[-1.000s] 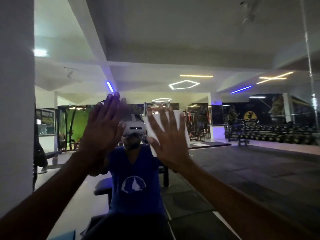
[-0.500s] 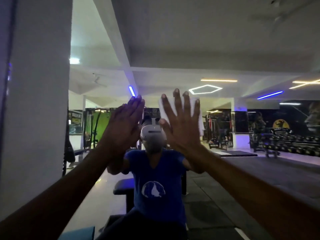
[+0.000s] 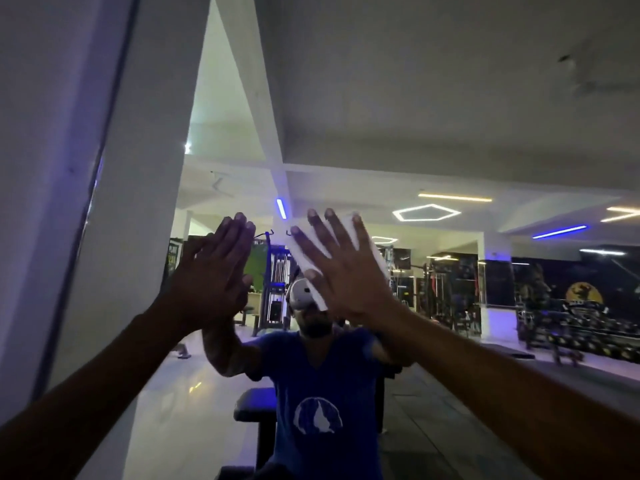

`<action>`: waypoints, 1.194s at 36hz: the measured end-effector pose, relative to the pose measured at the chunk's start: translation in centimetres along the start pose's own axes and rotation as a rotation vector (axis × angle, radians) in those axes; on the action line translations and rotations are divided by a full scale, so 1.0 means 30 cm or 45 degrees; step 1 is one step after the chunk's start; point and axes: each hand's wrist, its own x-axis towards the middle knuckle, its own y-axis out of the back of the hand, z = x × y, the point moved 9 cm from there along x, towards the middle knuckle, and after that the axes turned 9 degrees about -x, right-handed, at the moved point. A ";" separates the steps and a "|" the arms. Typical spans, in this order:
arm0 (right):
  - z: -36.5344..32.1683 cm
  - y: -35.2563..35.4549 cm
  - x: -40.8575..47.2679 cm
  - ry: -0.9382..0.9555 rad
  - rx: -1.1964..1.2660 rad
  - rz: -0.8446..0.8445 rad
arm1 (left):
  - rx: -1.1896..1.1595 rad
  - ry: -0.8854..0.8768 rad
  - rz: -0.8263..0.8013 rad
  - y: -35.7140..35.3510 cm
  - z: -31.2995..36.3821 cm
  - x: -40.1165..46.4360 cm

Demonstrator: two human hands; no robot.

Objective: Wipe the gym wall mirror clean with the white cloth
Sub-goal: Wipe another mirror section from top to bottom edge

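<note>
The white cloth (image 3: 367,252) was pressed flat against the mirror (image 3: 450,116) by the right hand (image 3: 346,271), fingers spread wide, while the left hand (image 3: 214,275) was laid open-palmed beside it, nothing gripped.

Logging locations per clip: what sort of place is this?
Most likely a commercial gym, seen in a wall mirror: a cable weight machine, a long dumbbell rack and a padded bench all show in the reflection.

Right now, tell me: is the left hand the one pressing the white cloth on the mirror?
No, the white cloth lies under the right hand; the left hand is bare.
</note>
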 end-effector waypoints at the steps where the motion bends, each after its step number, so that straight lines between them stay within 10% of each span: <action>1: 0.066 -0.004 0.002 0.038 -0.041 -0.006 | 0.004 -0.016 -0.013 -0.003 -0.005 -0.003; 6: 0.448 0.000 0.032 -0.528 -0.131 -0.082 | -0.071 -0.064 -0.024 0.025 -0.015 0.014; 10: 0.314 0.041 0.068 -0.974 0.017 0.041 | -0.031 -0.104 0.061 0.107 -0.015 0.040; 18: 0.049 0.035 0.247 0.026 -0.068 -0.041 | 0.091 0.066 0.113 0.157 -0.227 0.171; 23: 0.550 0.043 0.323 -0.660 0.111 -0.159 | 0.167 0.137 0.142 0.098 -0.305 0.139; 27: 0.423 0.049 0.412 -0.926 -0.024 0.061 | 0.016 0.168 0.236 0.104 -0.308 0.136; 35: -0.183 0.065 0.543 -0.312 0.011 0.193 | 0.028 0.083 0.333 0.117 -0.317 0.131; 39: -0.077 0.064 0.480 -0.008 -0.078 0.149 | 0.019 0.101 0.354 0.143 -0.295 0.124; 43: 0.351 0.027 0.299 -0.327 -0.117 0.034 | 0.107 0.121 0.339 0.117 -0.320 0.112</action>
